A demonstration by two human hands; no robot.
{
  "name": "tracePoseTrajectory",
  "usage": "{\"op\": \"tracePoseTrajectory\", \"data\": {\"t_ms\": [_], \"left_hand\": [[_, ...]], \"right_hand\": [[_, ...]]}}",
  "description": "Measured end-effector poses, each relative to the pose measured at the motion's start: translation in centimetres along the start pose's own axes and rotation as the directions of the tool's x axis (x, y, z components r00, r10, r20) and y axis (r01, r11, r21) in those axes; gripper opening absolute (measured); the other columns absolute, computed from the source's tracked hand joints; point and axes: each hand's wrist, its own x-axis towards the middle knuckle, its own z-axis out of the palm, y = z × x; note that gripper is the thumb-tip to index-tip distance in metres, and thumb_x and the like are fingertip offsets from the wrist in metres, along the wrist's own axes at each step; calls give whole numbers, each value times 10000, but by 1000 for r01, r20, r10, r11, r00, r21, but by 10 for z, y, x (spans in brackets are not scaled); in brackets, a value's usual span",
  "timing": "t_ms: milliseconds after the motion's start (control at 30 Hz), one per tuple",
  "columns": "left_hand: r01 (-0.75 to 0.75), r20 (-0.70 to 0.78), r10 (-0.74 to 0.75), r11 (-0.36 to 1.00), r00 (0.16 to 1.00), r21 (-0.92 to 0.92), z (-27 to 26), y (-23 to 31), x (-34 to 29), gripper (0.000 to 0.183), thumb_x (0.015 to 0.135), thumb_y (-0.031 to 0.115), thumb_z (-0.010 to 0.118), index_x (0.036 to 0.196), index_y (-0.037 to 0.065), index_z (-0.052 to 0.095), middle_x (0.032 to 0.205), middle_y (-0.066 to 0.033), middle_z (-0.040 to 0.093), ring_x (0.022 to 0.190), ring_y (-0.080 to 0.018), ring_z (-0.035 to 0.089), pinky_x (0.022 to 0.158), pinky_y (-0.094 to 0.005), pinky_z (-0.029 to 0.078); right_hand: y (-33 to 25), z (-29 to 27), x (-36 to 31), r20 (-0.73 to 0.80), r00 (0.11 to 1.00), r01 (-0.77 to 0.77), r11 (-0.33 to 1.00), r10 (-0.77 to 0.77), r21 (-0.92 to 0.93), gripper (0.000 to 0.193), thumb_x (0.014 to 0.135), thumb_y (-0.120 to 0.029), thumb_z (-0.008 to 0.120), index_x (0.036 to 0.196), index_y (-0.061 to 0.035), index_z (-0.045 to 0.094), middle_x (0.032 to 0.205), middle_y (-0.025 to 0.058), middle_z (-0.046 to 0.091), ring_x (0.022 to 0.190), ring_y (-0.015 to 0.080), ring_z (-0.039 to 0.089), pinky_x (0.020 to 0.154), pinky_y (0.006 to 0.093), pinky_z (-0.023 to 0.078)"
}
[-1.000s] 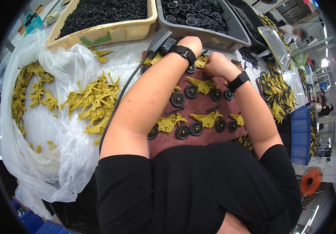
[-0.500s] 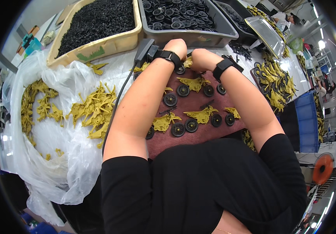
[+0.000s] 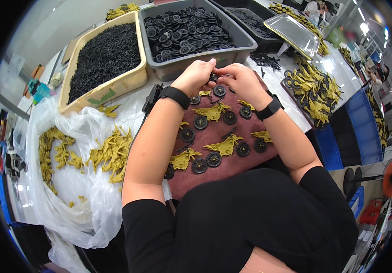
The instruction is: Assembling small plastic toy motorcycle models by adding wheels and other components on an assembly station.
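My left hand (image 3: 197, 76) and my right hand (image 3: 242, 82) meet over the far edge of a reddish-brown mat (image 3: 239, 164). Both have closed fingers on a small black plastic part (image 3: 212, 78); its exact shape is mostly hidden by the fingertips. Below them, rows of yellow toy motorcycle bodies (image 3: 212, 112) lie on the mat. Black spoked wheels (image 3: 213, 159) sit beside these bodies. Thin black pieces (image 3: 228, 133) rest by some of them. My forearms cover parts of the outer rows.
A grey bin of black wheels (image 3: 250, 49) and a cream bin of small black parts (image 3: 143, 68) stand beyond the mat. Left is a clear plastic bag (image 3: 107, 218) with yellow parts. At right, a tray holds assembled yellow toys (image 3: 312, 93); loose black pieces (image 3: 266, 61) lie near it.
My hands have come nearer from the grey bin's front edge and now meet fingertip to fingertip, with a small black part between them. The whole view has shifted slightly.
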Motion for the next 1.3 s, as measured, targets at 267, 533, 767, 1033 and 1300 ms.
{"op": "tracePoseTrajectory", "data": {"t_ms": [267, 533, 767, 1033, 1300], "left_hand": [[23, 132, -18, 999, 991, -38, 18, 7, 8, 206, 941, 231, 574, 917, 30, 616, 762, -5, 561, 574, -39, 477, 489, -175, 401], [56, 222, -12, 980, 975, -192, 49, 2, 35, 183, 922, 232, 614, 904, 51, 594, 764, 5, 552, 591, -39, 470, 499, -177, 384], [-54, 214, 44, 998, 976, 39, 80, 6, 51, 233, 920, 276, 625, 888, 48, 588, 697, 33, 537, 535, -38, 443, 463, -188, 350], [-300, 46, 451, 512, 891, 805, 73, -9, 79, 242, 862, 231, 657, 888, -7, 687, 726, -130, 671, 612, -212, 632, 589, -318, 491], [-294, 209, 342, 216, 916, 931, 66, -22, 102, 187, 735, 158, 705, 844, 5, 707, 848, -232, 658, 848, -375, 648, 772, -425, 520]], "right_hand": [[21, -27, -11, 51, 973, -230, 945, 224, 234, 141, 813, -80, 691, 904, 27, 681, 792, 85, 690, 692, 113, 632, 630, 262, 501], [44, -53, -18, 26, 961, -273, 921, 276, 277, 207, 814, -103, 707, 953, 32, 633, 865, 81, 679, 703, 104, 625, 616, 245, 508], [61, -75, -23, 66, 960, -267, 818, 272, 510, 180, 831, -83, 680, 953, 48, 657, 795, 71, 670, 653, 90, 605, 578, 224, 500], [72, -88, -26, -104, 957, -262, 961, 270, 84, 135, 770, -18, 668, 896, 31, 667, 753, 133, 677, 643, 177, 660, 598, 294, 522], [82, -69, -26, -94, 995, -51, 970, 29, -236, 144, 766, -20, 661, 904, 0, 699, 786, 142, 679, 658, 222, 653, 630, 310, 521]]}}
